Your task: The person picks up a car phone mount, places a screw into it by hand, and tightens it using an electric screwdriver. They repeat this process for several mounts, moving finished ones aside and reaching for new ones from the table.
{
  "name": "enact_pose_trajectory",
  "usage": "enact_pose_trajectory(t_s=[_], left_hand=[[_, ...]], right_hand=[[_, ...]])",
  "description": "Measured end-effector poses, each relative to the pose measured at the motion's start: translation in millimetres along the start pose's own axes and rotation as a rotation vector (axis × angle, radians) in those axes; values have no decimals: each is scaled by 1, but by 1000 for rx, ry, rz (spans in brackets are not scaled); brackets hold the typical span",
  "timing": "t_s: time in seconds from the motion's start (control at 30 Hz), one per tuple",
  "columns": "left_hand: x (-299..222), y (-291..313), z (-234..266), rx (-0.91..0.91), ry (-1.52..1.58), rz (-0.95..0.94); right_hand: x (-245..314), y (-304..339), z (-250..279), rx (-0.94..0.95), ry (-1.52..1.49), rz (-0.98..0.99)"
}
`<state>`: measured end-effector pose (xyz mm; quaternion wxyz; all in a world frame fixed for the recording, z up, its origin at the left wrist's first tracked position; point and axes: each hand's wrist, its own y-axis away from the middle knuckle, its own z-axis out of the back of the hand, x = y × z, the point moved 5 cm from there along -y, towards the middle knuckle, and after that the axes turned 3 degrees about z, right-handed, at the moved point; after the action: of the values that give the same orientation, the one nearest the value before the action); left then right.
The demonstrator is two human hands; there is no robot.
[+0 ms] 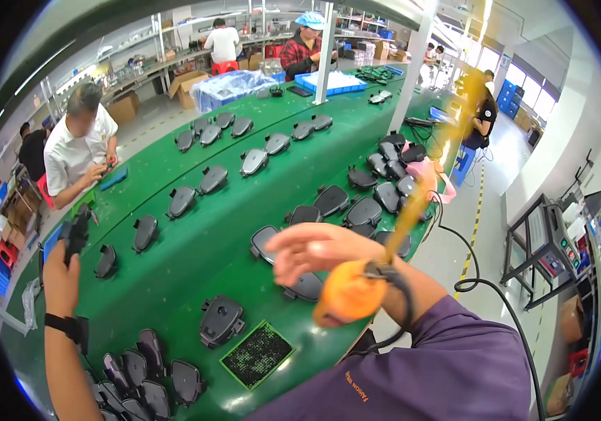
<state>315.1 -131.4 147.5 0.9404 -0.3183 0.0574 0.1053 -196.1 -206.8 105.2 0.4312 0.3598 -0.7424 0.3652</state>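
Left hand: ok so from my end, the left hand (62,284) has its fingers wrapped around a dark piece (76,228), over toward the left side of the green worktop (167,291). It's gripped by the near end, so most of it sticks out past the hand (too blurry for me to make out its shape).
Right hand: the right hand (328,249) hangs over a few black housings (304,286), fingers half curled with gaps between them. I see nothing in its grip, and I can't tell if it's brushing the housings underneath.
Orange tool: the orange tool (353,291) hangs off a yellow cord in front of the right forearm. My guess is it's hung there to stay off the worktop yet close to that hand.
Screw tray: a green-framed tray (242,342) of tiny dark bits, screws maybe, lies between the two arms. I'd say that spot suits either hand.
Lone housing: one black housing (222,321) lies flat just beside the tray, apart from the rest, probably so it's easy to get at.
Spaced rows: the housings farther up (181,201) lie in loose lines with gaps, which I reckon makes each one easy to lift singly.
Bunches: the right-hand heap (386,196) and lower-left bunch (135,368) sit packed tight, likely to save room.
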Motion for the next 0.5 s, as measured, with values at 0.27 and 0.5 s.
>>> enact_pose_trajectory(t_s=[0.27, 0.5], left_hand=[[-270, 36, 25, -60, -150, -488], [-333, 60, -1, -38, -56, -585]], right_hand=[[-32, -89, -43, -105, -499, -198], [-43, -84, -18, -487, -441, -1]])
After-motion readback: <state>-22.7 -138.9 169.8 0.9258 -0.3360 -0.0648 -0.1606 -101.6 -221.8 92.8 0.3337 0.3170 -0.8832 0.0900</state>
